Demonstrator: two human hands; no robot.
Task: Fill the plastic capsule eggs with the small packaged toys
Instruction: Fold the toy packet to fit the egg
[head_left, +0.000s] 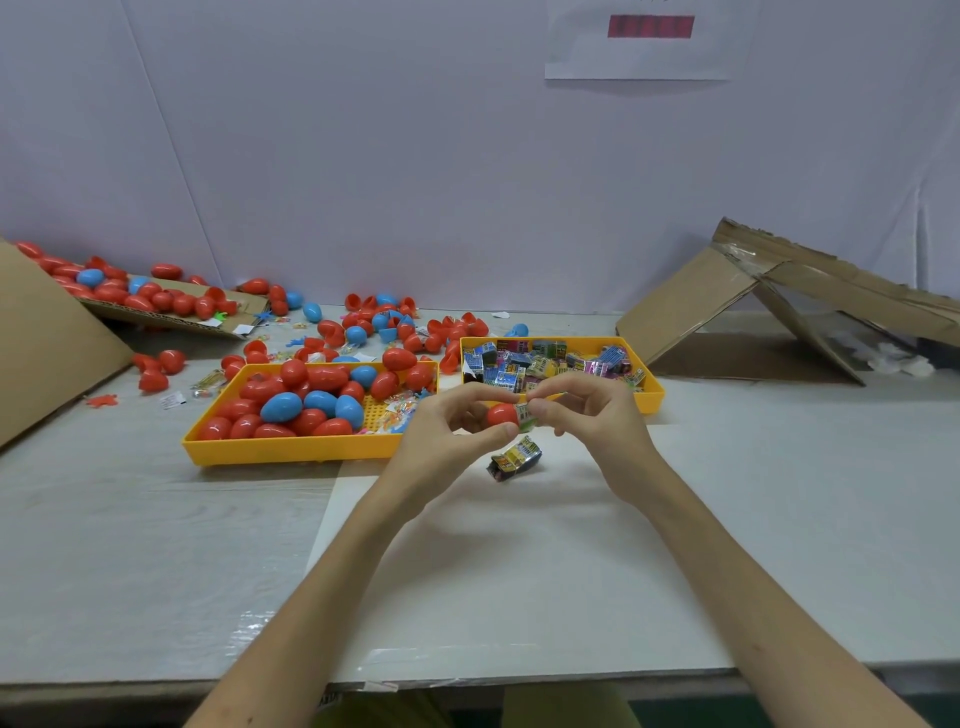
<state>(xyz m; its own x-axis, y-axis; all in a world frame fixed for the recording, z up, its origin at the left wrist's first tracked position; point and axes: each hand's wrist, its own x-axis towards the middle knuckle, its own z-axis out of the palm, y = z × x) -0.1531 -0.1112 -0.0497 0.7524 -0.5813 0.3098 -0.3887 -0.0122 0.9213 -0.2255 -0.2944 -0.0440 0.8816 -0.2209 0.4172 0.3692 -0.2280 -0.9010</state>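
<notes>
My left hand (447, 431) grips a red capsule egg (502, 414) between thumb and fingers, above the white sheet. My right hand (592, 415) pinches a small packaged toy (525, 415) against the egg's open side. Another packaged toy (515, 458) lies on the sheet just below my hands. A yellow tray (291, 448) to the left holds several red and blue eggs. A second yellow tray (655, 392) behind my hands is filled with packaged toys.
Loose red and blue eggs (363, 332) and small toys litter the table behind the trays. A cardboard flap (156, 312) with more eggs lies at the back left. Folded cardboard (753, 312) stands at the back right. The table edge (519, 675) runs near my body.
</notes>
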